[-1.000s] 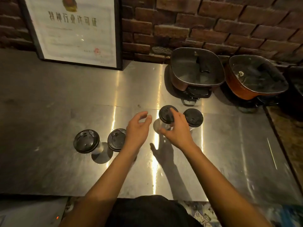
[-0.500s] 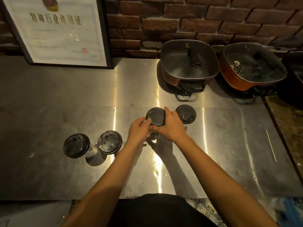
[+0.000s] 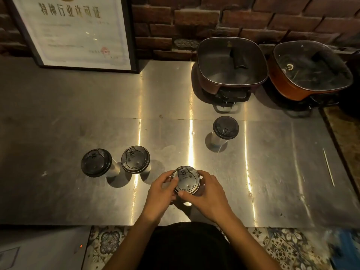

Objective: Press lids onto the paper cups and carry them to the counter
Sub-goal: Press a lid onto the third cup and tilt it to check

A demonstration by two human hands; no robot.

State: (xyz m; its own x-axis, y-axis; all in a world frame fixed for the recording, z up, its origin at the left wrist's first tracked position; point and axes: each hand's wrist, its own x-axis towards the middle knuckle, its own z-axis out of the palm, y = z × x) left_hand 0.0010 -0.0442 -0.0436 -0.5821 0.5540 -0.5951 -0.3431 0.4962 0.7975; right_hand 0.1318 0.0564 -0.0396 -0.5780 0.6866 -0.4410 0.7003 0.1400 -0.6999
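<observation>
A paper cup with a black lid (image 3: 186, 180) sits between my two hands near the front edge of the steel table (image 3: 272, 182). My left hand (image 3: 160, 193) grips its left side with the thumb on the lid. On the right side, my right hand (image 3: 207, 193) wraps round it, thumb on the lid's rim. The cup body is hidden by my fingers. Two lidded cups (image 3: 96, 162) (image 3: 135, 159) stand side by side at the left. A further lidded cup (image 3: 225, 128) stands alone at the middle right.
Two square electric pots with glass lids (image 3: 231, 63) (image 3: 311, 71) stand at the back right against the brick wall. A framed certificate (image 3: 76, 32) leans at the back left. A thin stick (image 3: 328, 166) lies near the table's right edge. Patterned floor tiles (image 3: 109, 242) show below the front edge.
The cup in my hands has come from beside the far cup toward me, near the table's front edge. My left hand has joined the right on it.
</observation>
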